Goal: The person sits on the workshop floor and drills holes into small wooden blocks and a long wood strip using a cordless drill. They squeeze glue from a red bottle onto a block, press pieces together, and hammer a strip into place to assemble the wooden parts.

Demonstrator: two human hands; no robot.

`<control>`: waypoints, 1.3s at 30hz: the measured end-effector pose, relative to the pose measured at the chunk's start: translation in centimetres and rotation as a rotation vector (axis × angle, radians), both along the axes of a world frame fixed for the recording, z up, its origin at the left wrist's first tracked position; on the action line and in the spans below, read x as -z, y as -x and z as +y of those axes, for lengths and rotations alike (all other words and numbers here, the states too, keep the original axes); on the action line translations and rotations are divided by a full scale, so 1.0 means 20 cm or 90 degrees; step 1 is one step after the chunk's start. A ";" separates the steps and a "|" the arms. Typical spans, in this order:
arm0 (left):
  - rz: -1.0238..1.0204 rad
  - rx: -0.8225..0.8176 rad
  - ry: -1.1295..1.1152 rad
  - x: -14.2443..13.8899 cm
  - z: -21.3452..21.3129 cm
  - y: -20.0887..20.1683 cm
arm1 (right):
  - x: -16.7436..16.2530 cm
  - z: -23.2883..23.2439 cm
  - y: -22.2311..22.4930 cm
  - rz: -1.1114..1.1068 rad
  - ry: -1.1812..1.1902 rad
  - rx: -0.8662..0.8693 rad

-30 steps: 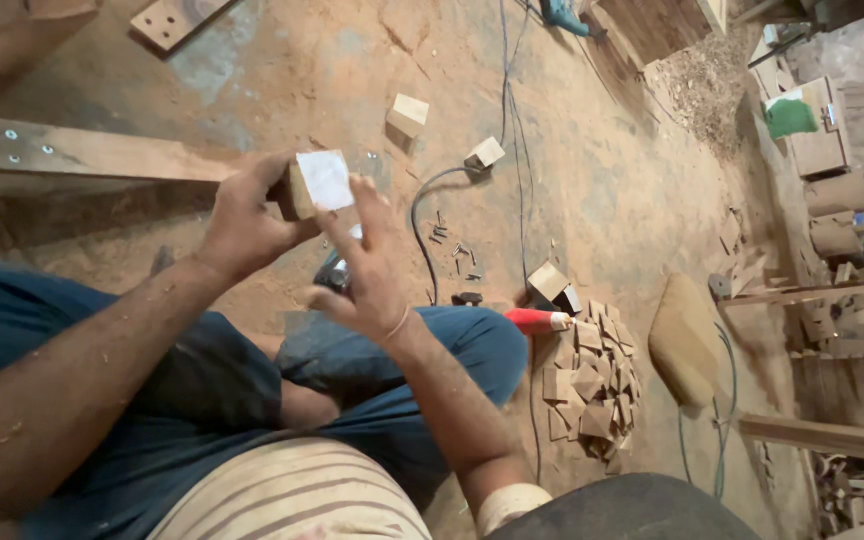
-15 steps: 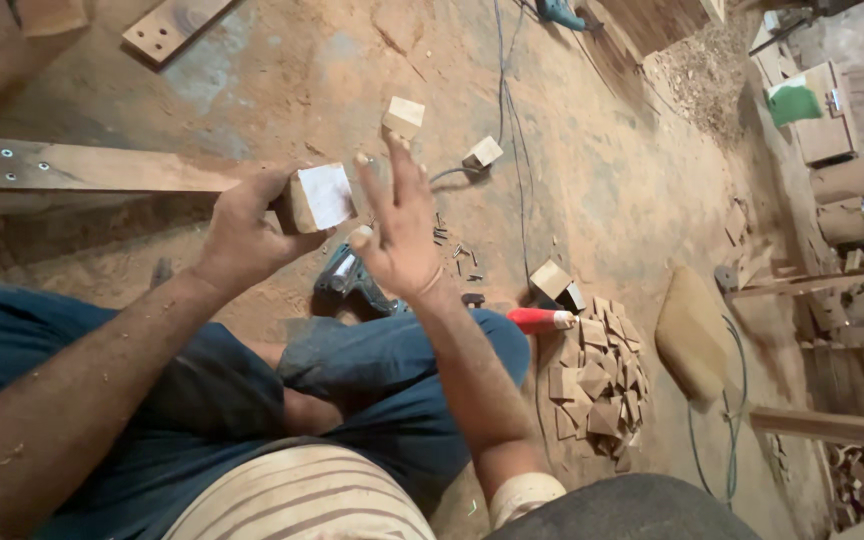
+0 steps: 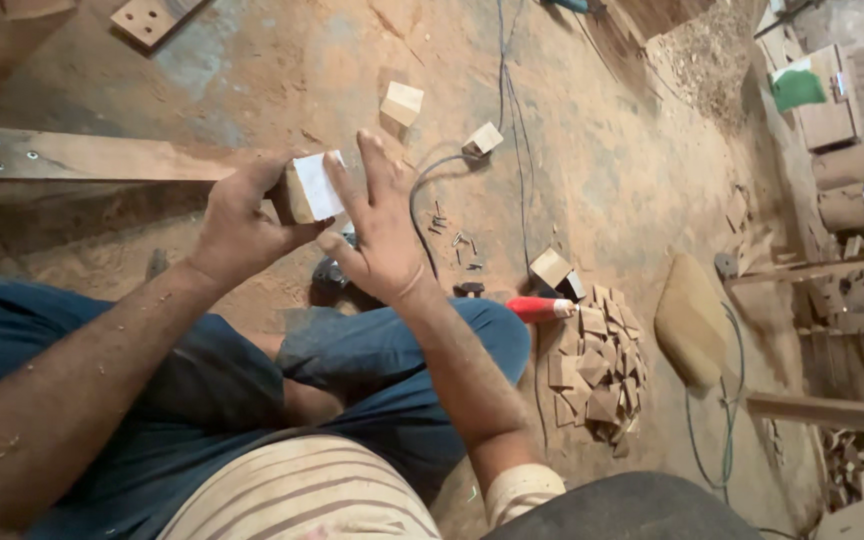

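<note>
My left hand [image 3: 237, 225] grips a small wooden block [image 3: 297, 190] that carries a white square patch on its face. My right hand [image 3: 377, 235] lies flat against that face, fingers spread and pointing up, pressing on the white patch. Both hands hover above my crossed legs in blue trousers [image 3: 392, 350]. Under my right hand a dark power tool [image 3: 332, 272] sits on the floor, mostly hidden.
A long wooden plank [image 3: 82, 160] with screws lies at left. Small wood blocks [image 3: 402, 102] and loose screws [image 3: 457, 240] dot the dusty floor. A pile of wood offcuts [image 3: 597, 365] and a red-handled tool [image 3: 537, 309] lie by my knee; a cable [image 3: 512, 110] runs away.
My right hand has shifted from gripping the block's side to lying flat over its white face, fingers now stretched upward. The block stays in my left hand.
</note>
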State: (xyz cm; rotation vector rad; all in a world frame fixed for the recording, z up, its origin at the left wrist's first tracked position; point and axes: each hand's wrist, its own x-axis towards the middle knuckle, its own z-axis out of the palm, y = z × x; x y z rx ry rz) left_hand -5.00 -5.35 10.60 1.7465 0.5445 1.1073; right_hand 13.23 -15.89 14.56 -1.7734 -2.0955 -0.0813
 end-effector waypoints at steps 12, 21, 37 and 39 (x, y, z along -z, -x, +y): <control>-0.025 -0.023 -0.021 0.01 0.00 0.00 | 0.04 -0.07 0.03 0.030 -0.048 0.127; -0.030 -0.032 -0.023 0.01 -0.01 0.00 | 0.04 -0.09 0.06 0.040 -0.064 0.119; -0.018 -0.029 0.078 0.04 -0.01 0.00 | 0.21 -0.09 0.17 0.184 -0.133 0.061; -0.008 -0.031 0.084 0.04 -0.01 0.00 | 0.19 -0.12 0.15 0.179 -0.143 0.070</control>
